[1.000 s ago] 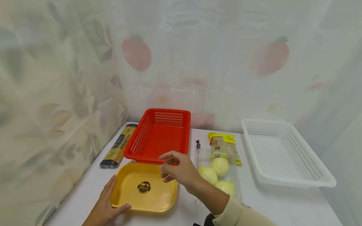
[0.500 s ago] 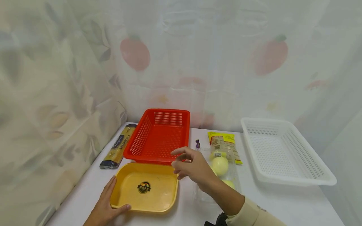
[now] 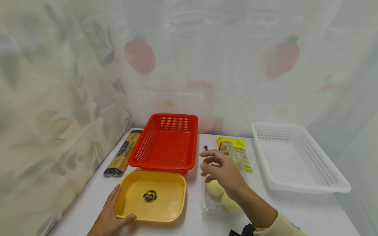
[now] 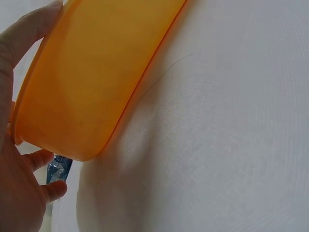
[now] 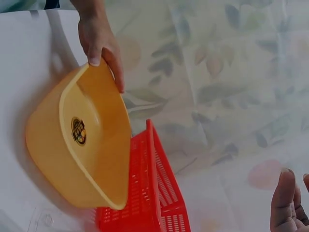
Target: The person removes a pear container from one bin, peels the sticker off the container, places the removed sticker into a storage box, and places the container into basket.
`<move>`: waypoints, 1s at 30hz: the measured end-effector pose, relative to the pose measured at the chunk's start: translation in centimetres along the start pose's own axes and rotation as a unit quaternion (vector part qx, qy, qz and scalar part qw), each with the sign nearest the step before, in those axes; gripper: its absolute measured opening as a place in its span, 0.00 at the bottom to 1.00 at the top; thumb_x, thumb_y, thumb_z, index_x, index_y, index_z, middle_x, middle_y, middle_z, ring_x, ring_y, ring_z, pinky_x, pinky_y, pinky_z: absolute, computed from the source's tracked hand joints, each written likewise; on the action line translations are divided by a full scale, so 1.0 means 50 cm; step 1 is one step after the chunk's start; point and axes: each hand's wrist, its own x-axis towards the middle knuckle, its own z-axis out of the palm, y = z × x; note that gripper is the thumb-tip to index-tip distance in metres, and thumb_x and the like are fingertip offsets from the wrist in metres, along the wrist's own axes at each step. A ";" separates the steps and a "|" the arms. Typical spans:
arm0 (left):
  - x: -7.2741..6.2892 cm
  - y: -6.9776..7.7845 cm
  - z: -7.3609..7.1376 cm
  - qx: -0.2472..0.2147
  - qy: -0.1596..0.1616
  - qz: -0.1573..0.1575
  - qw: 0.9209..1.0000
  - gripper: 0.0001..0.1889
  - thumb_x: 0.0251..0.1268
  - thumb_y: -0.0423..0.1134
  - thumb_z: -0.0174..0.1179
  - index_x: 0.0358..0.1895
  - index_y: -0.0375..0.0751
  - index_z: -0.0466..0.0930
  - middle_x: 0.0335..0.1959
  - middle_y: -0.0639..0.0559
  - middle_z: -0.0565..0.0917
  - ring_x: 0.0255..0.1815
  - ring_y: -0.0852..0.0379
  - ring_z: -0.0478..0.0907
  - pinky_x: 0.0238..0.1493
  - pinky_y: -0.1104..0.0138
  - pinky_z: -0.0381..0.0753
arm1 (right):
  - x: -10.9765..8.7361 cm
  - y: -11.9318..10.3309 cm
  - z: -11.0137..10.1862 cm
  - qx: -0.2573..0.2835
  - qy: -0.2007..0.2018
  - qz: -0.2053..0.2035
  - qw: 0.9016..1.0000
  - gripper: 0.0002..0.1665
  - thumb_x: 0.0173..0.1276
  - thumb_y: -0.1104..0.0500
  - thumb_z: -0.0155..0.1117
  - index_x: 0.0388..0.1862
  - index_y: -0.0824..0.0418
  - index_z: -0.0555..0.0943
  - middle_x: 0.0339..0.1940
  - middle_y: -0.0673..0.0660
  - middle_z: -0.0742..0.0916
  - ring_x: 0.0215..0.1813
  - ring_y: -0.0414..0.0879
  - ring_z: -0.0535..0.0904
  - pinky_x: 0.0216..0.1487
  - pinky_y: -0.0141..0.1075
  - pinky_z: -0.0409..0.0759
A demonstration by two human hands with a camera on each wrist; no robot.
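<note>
My left hand (image 3: 107, 216) grips the near left corner of a yellow plastic basin (image 3: 168, 209), thumb at the front rim and fingers along the left side. The basin has a dark round logo on its floor and nothing in it. In the left wrist view its outer wall (image 4: 91, 82) shows beside the thumb. My right hand (image 3: 225, 173), fingers loosely bent and holding nothing, hovers over a clear plastic tray (image 3: 206, 205) with pale yellow-green round produce (image 3: 215, 188). Hand and forearm partly hide the tray and produce.
A red slotted basket (image 3: 171, 144) stands behind the basin. Left of it lies a spaghetti pack (image 3: 125, 152). A small purple-wrapped candy (image 3: 205, 148) and a yellow-topped food bag (image 3: 233, 144) lie behind the tray. A white slotted basket (image 3: 290, 164) stands at the right.
My right hand has moved right, from above the basin's right side to over the clear tray. The left hand and basin have stayed in place.
</note>
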 end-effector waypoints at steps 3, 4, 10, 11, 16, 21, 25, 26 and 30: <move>0.000 0.001 0.000 -0.002 -0.001 -0.003 1.000 0.64 0.48 0.58 0.72 0.76 0.33 0.35 0.74 0.31 0.42 0.70 0.27 0.45 0.61 0.33 0.52 | -0.004 0.002 -0.014 0.002 0.011 0.002 1.000 0.19 0.64 0.63 0.66 0.54 0.64 0.78 0.41 0.66 0.78 0.36 0.58 0.81 0.34 0.44 0.83; -0.001 0.002 0.000 -0.004 -0.002 -0.004 1.000 0.64 0.47 0.59 0.72 0.77 0.33 0.36 0.75 0.31 0.42 0.70 0.27 0.45 0.61 0.33 0.52 | -0.006 0.003 -0.019 0.004 0.015 0.003 1.000 0.19 0.64 0.64 0.65 0.54 0.64 0.78 0.41 0.66 0.78 0.36 0.58 0.81 0.34 0.44 0.83; 0.000 0.000 0.000 -0.001 -0.004 -0.008 1.000 0.64 0.48 0.59 0.72 0.77 0.34 0.35 0.75 0.31 0.42 0.70 0.27 0.45 0.61 0.33 0.51 | -0.015 0.009 -0.050 0.009 0.038 0.009 0.999 0.19 0.63 0.67 0.64 0.53 0.62 0.78 0.41 0.66 0.78 0.37 0.58 0.80 0.33 0.45 0.82; 0.001 0.000 0.000 0.000 -0.004 -0.007 1.000 0.64 0.49 0.59 0.71 0.77 0.34 0.34 0.75 0.31 0.42 0.70 0.27 0.45 0.60 0.33 0.51 | -0.017 0.010 -0.055 0.007 0.039 0.007 0.999 0.19 0.63 0.67 0.63 0.54 0.62 0.78 0.42 0.66 0.77 0.37 0.58 0.80 0.33 0.45 0.82; -0.001 -0.002 0.000 -0.006 -0.003 -0.006 1.000 0.64 0.48 0.58 0.72 0.77 0.34 0.35 0.75 0.32 0.42 0.70 0.27 0.45 0.61 0.33 0.51 | -0.027 0.014 -0.081 0.001 0.045 -0.007 0.999 0.20 0.64 0.66 0.63 0.55 0.62 0.77 0.44 0.66 0.77 0.36 0.58 0.80 0.34 0.46 0.83; -0.002 -0.003 0.000 -0.005 0.006 0.005 1.000 0.64 0.47 0.58 0.73 0.77 0.34 0.35 0.75 0.32 0.42 0.70 0.28 0.46 0.61 0.33 0.52 | -0.036 0.016 -0.101 -0.001 0.053 -0.013 0.999 0.21 0.64 0.64 0.65 0.56 0.63 0.76 0.45 0.66 0.76 0.37 0.59 0.80 0.34 0.46 0.83; -0.004 -0.003 0.000 -0.004 0.011 0.013 1.000 0.64 0.48 0.57 0.73 0.77 0.34 0.35 0.75 0.32 0.43 0.70 0.27 0.47 0.60 0.32 0.53 | -0.042 0.015 -0.116 -0.007 0.062 -0.013 0.998 0.22 0.64 0.63 0.65 0.57 0.64 0.75 0.45 0.67 0.76 0.38 0.60 0.79 0.35 0.46 0.82; -0.003 -0.003 0.000 -0.005 0.012 0.015 1.000 0.64 0.48 0.57 0.73 0.77 0.35 0.35 0.75 0.32 0.43 0.70 0.27 0.47 0.60 0.32 0.53 | -0.044 0.014 -0.119 -0.008 0.065 -0.013 0.998 0.22 0.65 0.63 0.66 0.57 0.64 0.75 0.46 0.67 0.76 0.39 0.61 0.79 0.35 0.46 0.82; 0.000 -0.006 0.002 -0.012 0.015 0.021 1.000 0.64 0.47 0.57 0.73 0.77 0.36 0.34 0.75 0.33 0.42 0.70 0.28 0.46 0.60 0.32 0.52 | -0.053 0.014 -0.136 -0.017 0.075 -0.014 0.997 0.23 0.66 0.61 0.66 0.59 0.64 0.74 0.48 0.67 0.75 0.41 0.61 0.79 0.37 0.46 0.82</move>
